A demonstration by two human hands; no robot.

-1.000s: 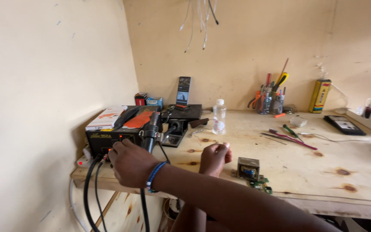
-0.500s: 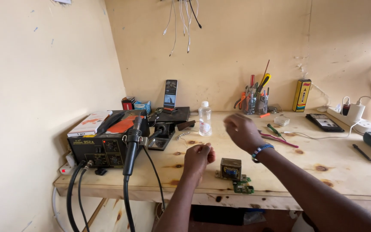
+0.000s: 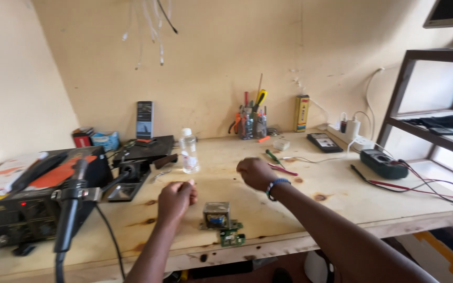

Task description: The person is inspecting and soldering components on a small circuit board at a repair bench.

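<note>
My left hand (image 3: 175,199) is a closed fist resting on the wooden workbench (image 3: 300,209), just left of a small transformer on a circuit board (image 3: 216,215). A small green board (image 3: 232,238) lies in front of the transformer, near the bench edge. My right hand (image 3: 255,173), with a blue band on the wrist, hovers over the bench middle with its fingers curled in. I see nothing held in it. It is closest to a green-handled screwdriver (image 3: 273,156) and red-handled pliers (image 3: 284,170).
A black rework station (image 3: 24,202) with a hot-air wand (image 3: 72,207) stands at the left. Behind are a soldering stand (image 3: 129,178), a clear bottle (image 3: 188,152) and a tool holder (image 3: 252,123). A multimeter (image 3: 384,164) with leads, a power strip (image 3: 351,137) and a metal shelf (image 3: 420,120) are to the right.
My right hand left the rework station at the left and swung right across the bench, curling shut. The view turned right. My left fist stayed by the transformer.
</note>
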